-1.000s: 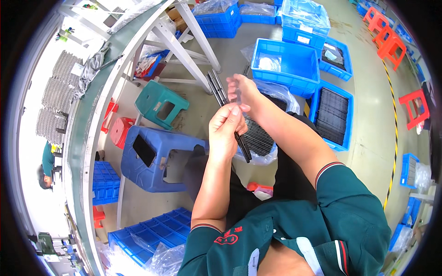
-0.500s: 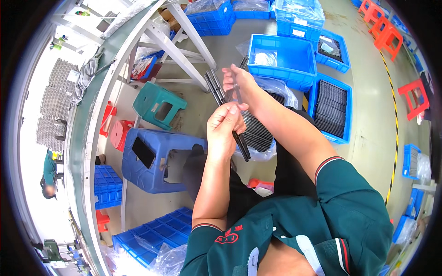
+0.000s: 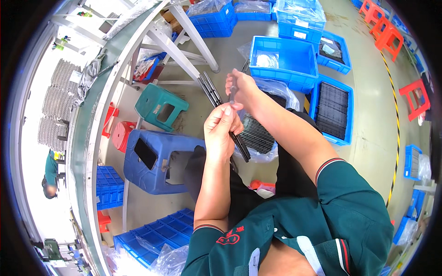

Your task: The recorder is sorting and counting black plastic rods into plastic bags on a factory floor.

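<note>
My left hand (image 3: 222,131) is closed round a small bundle of thin black bars (image 3: 210,89). The bundle slants from upper left, through the fingers, to below the palm. Just above it on the right, my right hand (image 3: 241,87) is closed on a thin dark strip (image 3: 233,94), blurred, whose lower end meets the left thumb and fingertips. Some of the right fingers are hidden behind the hand. Beneath my right forearm, a pile of similar dark bars (image 3: 256,135) lies in a clear plastic bag (image 3: 290,97).
Beyond my hands stands a blue bin (image 3: 305,79); right of it, a blue crate (image 3: 351,115) holds rows of black bars. To the left are a green stool (image 3: 150,103), a blue stool (image 3: 177,141) bearing a phone (image 3: 145,153), and a white-legged workbench (image 3: 171,49).
The upper end of the black bundle has swung a little to the left. My right hand has come slightly lower, and the strip between the hands stands more upright.
</note>
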`<state>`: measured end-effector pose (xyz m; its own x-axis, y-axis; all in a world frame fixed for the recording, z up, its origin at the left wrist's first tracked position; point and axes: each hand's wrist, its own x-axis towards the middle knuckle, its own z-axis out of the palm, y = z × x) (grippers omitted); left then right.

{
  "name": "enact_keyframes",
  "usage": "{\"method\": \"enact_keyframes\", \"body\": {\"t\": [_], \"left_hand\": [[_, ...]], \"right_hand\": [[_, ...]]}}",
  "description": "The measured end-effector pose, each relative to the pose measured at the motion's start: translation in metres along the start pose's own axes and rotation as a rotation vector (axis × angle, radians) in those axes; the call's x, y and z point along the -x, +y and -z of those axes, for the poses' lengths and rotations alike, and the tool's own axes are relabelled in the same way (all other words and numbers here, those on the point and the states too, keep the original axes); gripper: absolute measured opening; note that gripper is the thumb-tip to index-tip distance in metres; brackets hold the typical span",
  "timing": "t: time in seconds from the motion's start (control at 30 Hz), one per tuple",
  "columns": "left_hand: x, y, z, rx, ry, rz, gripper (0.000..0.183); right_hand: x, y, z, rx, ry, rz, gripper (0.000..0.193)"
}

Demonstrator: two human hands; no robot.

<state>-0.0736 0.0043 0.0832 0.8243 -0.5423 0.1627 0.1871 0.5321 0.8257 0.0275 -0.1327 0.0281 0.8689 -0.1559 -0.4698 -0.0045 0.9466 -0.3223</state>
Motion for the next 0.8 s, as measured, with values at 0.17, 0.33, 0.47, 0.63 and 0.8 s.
{"method": "enact_keyframes", "body": {"t": [0.17, 0.33, 0.47, 0.63, 0.8], "left_hand": [[0.0, -0.001, 0.003, 0.025, 0.008, 0.011, 0.023], [0.0, -0.001, 0.004, 0.056, 0.013, 0.018, 0.021], [0.0, 0.0, 0.003, 0.054, 0.023, 0.026, 0.02], [0.001, -0.003, 0.003, 0.043, -0.003, 0.064, 0.02], [0.003, -0.003, -0.001, 0.094, -0.01, 0.141, 0.017]], "right_hand": [[0.001, 0.0, 0.0, 0.007, 0.006, 0.006, 0.025], [0.002, -0.001, 0.0, 0.014, -0.02, 0.001, 0.026], [0.0, -0.002, 0.0, 0.026, -0.05, 0.0, 0.027], [-0.001, -0.008, -0.001, 0.0, -0.16, -0.007, 0.029], [-0.006, -0.024, 0.0, -0.002, -0.335, -0.012, 0.029]]}}
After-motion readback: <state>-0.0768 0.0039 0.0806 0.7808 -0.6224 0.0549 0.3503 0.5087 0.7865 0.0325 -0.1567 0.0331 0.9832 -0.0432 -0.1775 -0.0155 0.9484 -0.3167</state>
